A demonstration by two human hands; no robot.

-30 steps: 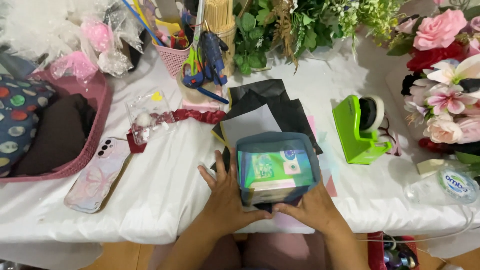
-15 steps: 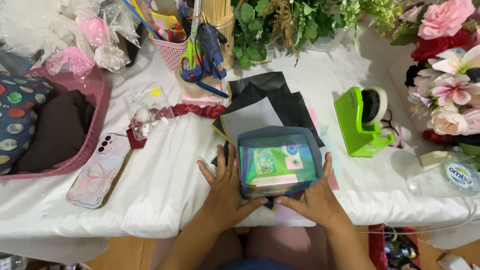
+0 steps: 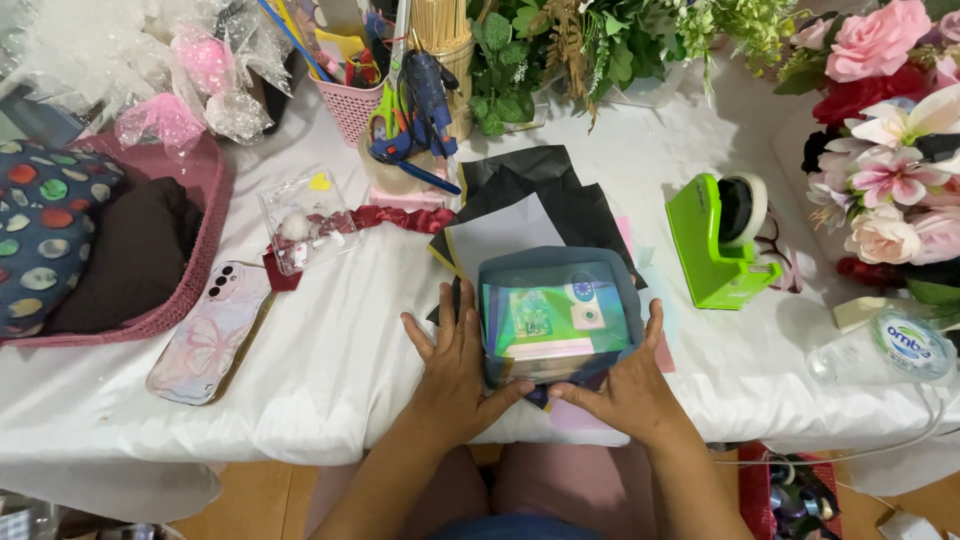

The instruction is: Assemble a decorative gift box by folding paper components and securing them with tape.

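Left hand [image 3: 460, 365] and right hand [image 3: 630, 385], fingers spread, press the wrapped box [image 3: 555, 315].

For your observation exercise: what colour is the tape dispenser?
Bright green tape dispenser, clearest in the head view.
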